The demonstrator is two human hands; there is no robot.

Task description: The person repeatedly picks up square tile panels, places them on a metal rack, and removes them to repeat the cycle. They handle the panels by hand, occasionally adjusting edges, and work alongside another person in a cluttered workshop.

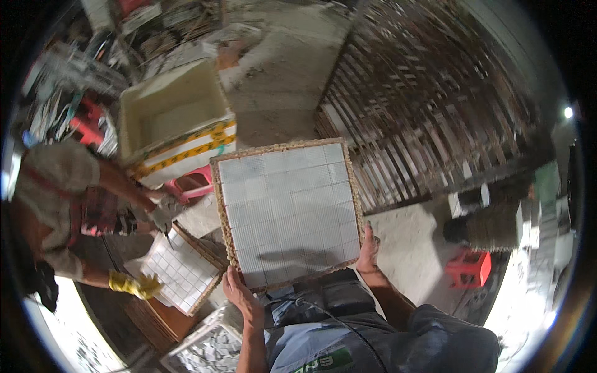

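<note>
A square board of pale tiles (291, 208) spans both my hands in front of my body. Its surface shows a grid of ribbed tiles, and its rim (225, 214) is crusted with brownish material. My left hand (239, 291) grips the near-left corner, thumb along the edge. At the near-right side, my right hand (368, 250) is closed round the rim with the thumb up. The fingers under the board are hidden. A dark shadow falls across the board's near part.
At left, a co-worker's yellow-gloved hand (140, 285) touches a second tiled board (180, 268); their other hand holds a thin tool. A deep tub (146, 163) with yellow-black tape stands beyond. Slatted racking (429, 105) fills the far right. A red stool (469, 268) stands right.
</note>
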